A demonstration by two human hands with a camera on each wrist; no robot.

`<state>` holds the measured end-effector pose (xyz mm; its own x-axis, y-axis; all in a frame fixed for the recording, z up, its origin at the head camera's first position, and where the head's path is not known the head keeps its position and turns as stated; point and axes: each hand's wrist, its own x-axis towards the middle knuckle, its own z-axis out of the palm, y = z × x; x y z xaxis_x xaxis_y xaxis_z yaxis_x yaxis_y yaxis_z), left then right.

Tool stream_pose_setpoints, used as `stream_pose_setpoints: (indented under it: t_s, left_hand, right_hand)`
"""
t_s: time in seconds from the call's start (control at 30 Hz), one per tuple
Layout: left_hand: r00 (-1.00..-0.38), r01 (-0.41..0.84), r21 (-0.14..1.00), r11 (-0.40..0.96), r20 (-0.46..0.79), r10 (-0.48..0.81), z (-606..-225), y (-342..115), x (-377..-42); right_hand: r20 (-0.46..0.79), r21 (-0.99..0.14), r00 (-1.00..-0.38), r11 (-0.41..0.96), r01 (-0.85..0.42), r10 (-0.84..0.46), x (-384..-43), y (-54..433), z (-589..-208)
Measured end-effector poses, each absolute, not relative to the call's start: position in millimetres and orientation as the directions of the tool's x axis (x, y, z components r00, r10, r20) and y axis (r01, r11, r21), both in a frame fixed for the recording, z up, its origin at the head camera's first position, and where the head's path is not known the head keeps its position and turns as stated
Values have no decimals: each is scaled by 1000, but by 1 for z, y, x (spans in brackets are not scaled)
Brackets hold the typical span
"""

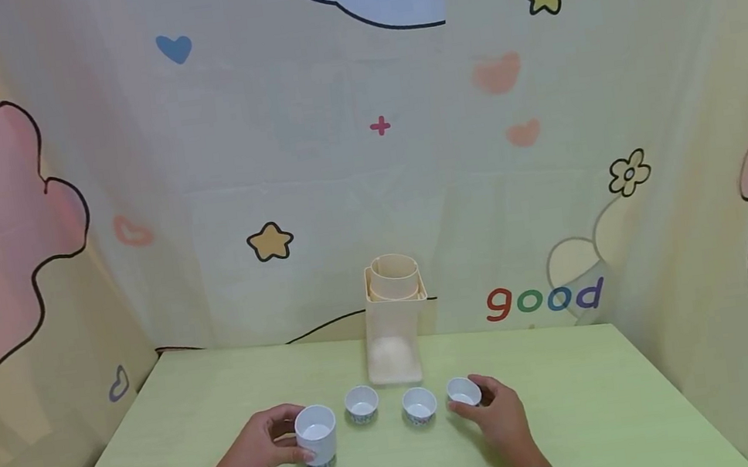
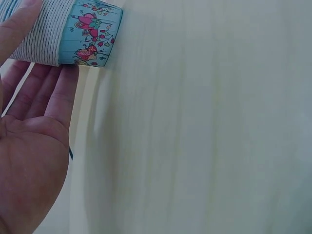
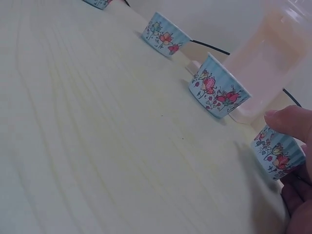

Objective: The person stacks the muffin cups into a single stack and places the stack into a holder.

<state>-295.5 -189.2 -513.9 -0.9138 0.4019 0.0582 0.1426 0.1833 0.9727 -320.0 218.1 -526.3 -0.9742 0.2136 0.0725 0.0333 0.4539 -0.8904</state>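
My left hand grips a stack of paper cups at the left, thumb in front and fingers behind. In the left wrist view the stacked cups show many nested white rims and a blue, flowered lowest cup. At the right, my right hand holds a single paper cup between thumb and fingers. That cup has the same flowered print in the right wrist view. Between the hands, two more paper cups stand upright: a left one and a right one.
Behind the cups stands a cream plastic holder with a round open tube on top, near the table's back edge. The pale green table meets a printed cloth backdrop at the back and sides.
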Motion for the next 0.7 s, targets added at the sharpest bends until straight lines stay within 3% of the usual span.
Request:
stream_pose_setpoints:
  t_s: [0.7]
  left_hand:
    - [-907,151,977,151,76,414,-517,-190,-296]
  right_hand:
    - [74,-923,-979,384,4,189,-299,221,-509]
